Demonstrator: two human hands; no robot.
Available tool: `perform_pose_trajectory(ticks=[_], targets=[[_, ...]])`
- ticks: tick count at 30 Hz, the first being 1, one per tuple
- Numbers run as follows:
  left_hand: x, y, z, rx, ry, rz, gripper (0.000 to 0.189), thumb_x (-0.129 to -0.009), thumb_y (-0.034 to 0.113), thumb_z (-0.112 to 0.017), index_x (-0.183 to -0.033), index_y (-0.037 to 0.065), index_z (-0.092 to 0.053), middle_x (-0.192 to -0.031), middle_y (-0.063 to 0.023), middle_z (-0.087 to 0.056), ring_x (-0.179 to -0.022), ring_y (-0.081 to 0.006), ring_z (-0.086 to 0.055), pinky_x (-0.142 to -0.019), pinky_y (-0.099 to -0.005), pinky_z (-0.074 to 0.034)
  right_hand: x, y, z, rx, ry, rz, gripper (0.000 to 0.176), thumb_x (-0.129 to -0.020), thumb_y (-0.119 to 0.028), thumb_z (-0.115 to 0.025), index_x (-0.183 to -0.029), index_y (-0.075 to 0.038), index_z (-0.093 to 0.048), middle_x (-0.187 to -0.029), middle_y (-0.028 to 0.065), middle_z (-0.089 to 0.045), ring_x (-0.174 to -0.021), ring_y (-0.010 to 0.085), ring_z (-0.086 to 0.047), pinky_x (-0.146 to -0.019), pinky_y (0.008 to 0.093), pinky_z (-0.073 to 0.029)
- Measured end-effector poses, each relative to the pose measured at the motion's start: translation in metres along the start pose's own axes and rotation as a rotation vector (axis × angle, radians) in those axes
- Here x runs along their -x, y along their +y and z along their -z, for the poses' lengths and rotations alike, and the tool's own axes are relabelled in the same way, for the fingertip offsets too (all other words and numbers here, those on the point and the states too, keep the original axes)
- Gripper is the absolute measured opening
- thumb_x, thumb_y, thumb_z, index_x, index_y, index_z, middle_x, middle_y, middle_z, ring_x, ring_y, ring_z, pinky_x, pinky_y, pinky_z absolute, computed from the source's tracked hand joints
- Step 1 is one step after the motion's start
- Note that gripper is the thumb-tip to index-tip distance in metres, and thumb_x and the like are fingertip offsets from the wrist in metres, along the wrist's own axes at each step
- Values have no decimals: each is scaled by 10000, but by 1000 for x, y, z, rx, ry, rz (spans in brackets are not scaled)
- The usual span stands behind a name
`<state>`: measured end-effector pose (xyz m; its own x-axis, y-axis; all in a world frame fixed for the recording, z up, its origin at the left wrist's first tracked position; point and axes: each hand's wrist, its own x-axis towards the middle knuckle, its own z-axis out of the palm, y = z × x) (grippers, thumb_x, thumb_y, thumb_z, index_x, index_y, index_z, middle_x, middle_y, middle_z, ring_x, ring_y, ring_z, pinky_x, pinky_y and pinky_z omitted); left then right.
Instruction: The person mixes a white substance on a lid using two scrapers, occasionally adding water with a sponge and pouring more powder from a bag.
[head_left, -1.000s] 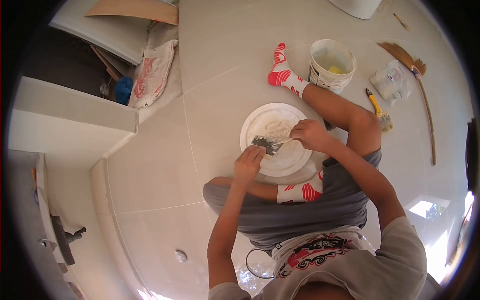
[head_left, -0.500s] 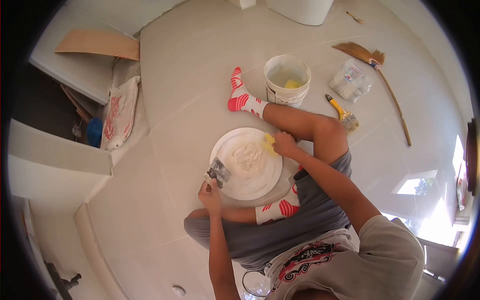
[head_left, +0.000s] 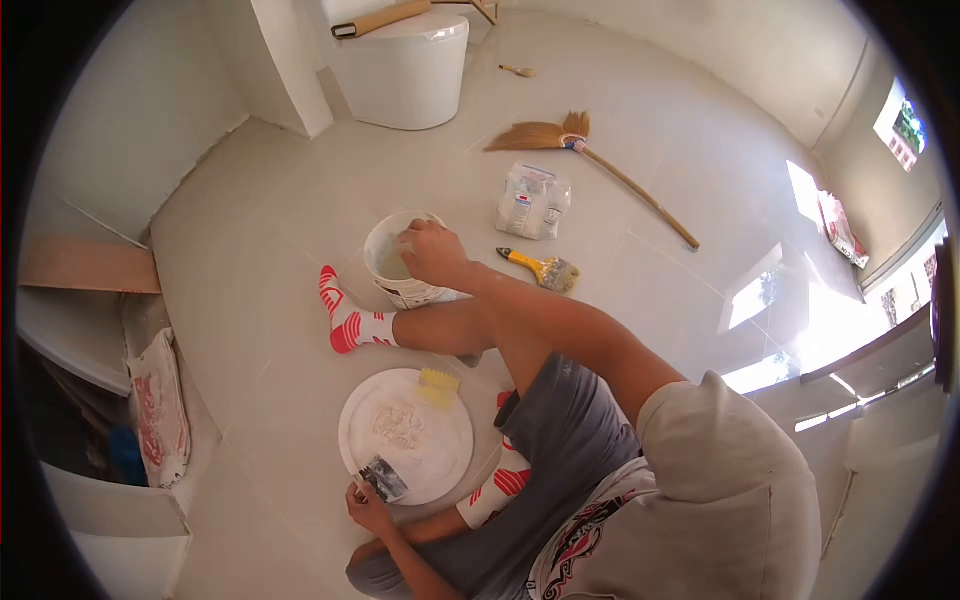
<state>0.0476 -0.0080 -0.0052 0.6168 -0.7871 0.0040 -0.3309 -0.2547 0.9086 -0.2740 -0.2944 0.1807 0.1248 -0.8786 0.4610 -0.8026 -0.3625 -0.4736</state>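
My left hand (head_left: pixel 372 512) is closed round the handle of a putty knife (head_left: pixel 384 480), its dark-smeared blade over the near rim of a round white plate (head_left: pixel 455 455). A mound of pale powder or paste (head_left: pixel 400 427) lies in the middle of the plate. On its far right edge rests a yellow notched spreader (head_left: pixel 438 388), touched by neither hand. My right hand (head_left: pixel 434 254) reaches over the mouth of a white bucket (head_left: pixel 385 270), fingers curled downward. Whatever those fingers hold inside the bucket is hidden.
Right of the bucket lie a paint brush (head_left: pixel 545 270), a clear plastic bag (head_left: pixel 533 203) and a straw broom (head_left: pixel 620 175). A small brush (head_left: pixel 518 71) lies farther back, near a white toilet (head_left: pixel 405 75). At left, a stained sack (head_left: pixel 160 410) leans by an opening.
My right hand has let go of the yellow spreader, leaving it on the plate, and moved to the bucket. The left hand still holds the putty knife. The view has shifted right.
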Motion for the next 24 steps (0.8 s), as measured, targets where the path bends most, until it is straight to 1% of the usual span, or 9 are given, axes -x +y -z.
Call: perform_pose_trajectory(ticks=[2, 5, 9, 11, 12, 14, 18, 20, 24], targets=[[-1, -4, -4, -219, 48, 13, 397, -809, 244, -638, -1053, -62, -569, -864, -177, -630, -746, -235, -602, -657, -336, -478, 13, 4, 15, 4, -30, 70, 209, -750, -177, -621, -911, -47, -651, -1012, 126, -593, -968, 306, -559, -800, 396, -477], [-19, -50, -9, -184, -51, 35, 493, -796, 305, -652, -1099, -68, -541, -994, -241, -589, -853, -278, -593, -735, -358, -473, 34, 22, 49, -4, -134, 154, 219, -750, -198, -633, -914, -56, -663, -1030, 126, -596, -967, 306, -569, -820, 393, -472], [-14, -54, -16, -231, 13, 112, 639, -787, 323, -664, -1238, -56, -415, -1091, -249, -541, -892, -306, -588, -702, -391, -487, 45, 26, 112, 37, -258, 149, 222, -736, -225, -653, -870, -48, -670, -944, 136, -624, -898, 321, -600, -800, 396, -479], [4, -2, -4, 103, -95, 574, 817, -792, 317, -655, -1362, -21, -177, -1124, -238, -513, -908, -325, -586, -642, -434, -495, 35, 18, 139, 80, -274, 173, 225, -735, -228, -654, -866, -45, -669, -912, 143, -632, -880, 331, -606, -779, 404, -483], [2, -7, -4, 110, -104, 569, 817, -792, 317, -655, -1362, -21, -177, -1124, -238, -513, -908, -325, -586, -642, -434, -495, 27, 15, 146, 99, -299, 200, 229, -735, -232, -655, -863, -43, -667, -881, 149, -639, -862, 340, -612, -758, 411, -487], [-8, -20, -1, 302, -242, 730, 871, -793, 302, -650, -1367, 14, -62, -1095, -203, -521, -871, -313, -597, -546, -416, -495, 14, 4, 153, 152, -296, 273, 214, -742, -221, -641, -879, -59, -669, -861, 151, -649, -839, 350, -621, -733, 417, -493], [-4, -4, 4, 442, -282, 811, 796, -793, 291, -648, -1329, 37, -116, -1056, -180, -535, -816, -269, -611, -540, -400, -500, -20, -26, 152, 579, -610, 551, 182, -734, -190, -621, -876, -86, -667, -847, 160, -654, -822, 348, -632, -703, 422, -504], [-2, 2, 5, 510, -301, 794, 728, -786, 287, -654, -1278, 52, -172, -1037, -159, -545, -773, -261, -615, -555, -419, -504, -35, -39, 145, 758, -741, 536, 184, -715, -171, -622, -852, -55, -662, -845, 174, -652, -814, 344, -634, -686, 428, -506], [-4, 8, -5, 607, -294, 751, 567, -778, 284, -654, -1192, 62, -336, -1037, -129, -553, -813, -265, -608, -618, -466, -507, -61, -36, 102, 799, -724, 404, 180, -725, -181, -621, -832, -41, -656, -841, 164, -653, -808, 336, -633, -695, 425, -507]])
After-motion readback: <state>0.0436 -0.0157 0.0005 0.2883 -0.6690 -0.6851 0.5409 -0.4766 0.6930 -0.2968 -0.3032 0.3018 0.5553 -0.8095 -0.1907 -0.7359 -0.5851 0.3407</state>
